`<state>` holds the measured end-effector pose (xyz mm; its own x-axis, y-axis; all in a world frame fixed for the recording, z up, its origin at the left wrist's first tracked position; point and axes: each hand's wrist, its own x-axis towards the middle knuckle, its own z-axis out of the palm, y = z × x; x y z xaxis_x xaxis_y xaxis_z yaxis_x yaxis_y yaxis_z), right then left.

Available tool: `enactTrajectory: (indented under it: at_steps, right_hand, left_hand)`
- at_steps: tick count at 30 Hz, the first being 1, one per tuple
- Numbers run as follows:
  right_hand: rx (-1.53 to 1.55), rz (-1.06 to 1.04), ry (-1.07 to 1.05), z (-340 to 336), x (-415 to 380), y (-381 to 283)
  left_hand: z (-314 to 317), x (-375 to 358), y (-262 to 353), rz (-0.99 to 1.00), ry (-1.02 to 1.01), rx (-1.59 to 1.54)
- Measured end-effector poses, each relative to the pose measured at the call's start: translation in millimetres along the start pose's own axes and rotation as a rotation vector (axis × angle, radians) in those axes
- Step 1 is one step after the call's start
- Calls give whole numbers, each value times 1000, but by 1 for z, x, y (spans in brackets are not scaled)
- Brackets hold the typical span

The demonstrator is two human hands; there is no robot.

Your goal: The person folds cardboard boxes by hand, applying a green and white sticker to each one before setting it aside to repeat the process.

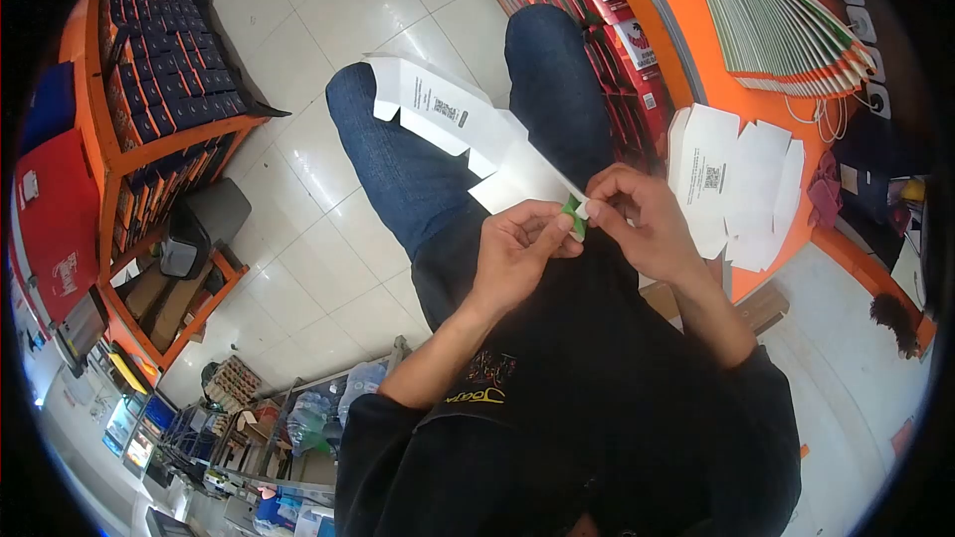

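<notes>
A partly folded white carton [438, 104] with black print and a code square lies across my lap, its far end over my left knee. My left hand [522, 249] pinches the near end of this carton between thumb and fingers. A small green-printed flap [575, 214] shows at the fingertips there. On the other side of the same end, my right hand [642, 219] is closed with thumb and fingertips on the carton's edge. Fingers partly hide how the flap is folded.
Flat white cartons [731, 184] lie on the orange counter [741, 283] at my right. Beyond them is a fanned stack of green-and-orange cartons [786, 35]. Red boxes [607, 50] stand beside my right knee. At left, an orange shelf [179, 139] holds dark boxes [169, 70].
</notes>
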<state>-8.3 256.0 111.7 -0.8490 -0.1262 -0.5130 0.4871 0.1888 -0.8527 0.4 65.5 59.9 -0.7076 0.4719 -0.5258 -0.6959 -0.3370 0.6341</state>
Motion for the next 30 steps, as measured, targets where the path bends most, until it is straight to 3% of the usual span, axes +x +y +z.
enactTrajectory:
  at_steps: [5, 7, 13, 17, 25, 29, 30]
  right_hand:
    - [322, 56, 14, 3, 4, 7]
    - [174, -35, 96, 9, 2, 16]
    - [-164, -16, 96, 7, -3, -4]
    - [-166, -10, 65, 4, -4, -3]
    - [-257, -210, 146, 15, -2, 3]
    - [-215, -186, 73, 0, -1, 2]
    - [-120, -79, 38, -3, -1, 0]
  left_hand:
    - [2, 0, -1, 15, 3, -20]
    - [0, -1, -1, -6, -5, -30]
    - [-1, 1, -5, -7, -9, 8]
    - [1, 0, -9, 1, -10, -12]
    - [-2, 8, -10, -23, -37, -73]
    - [-5, 17, -7, -74, -83, -107]
    - [-7, 18, -5, -114, -109, -112]
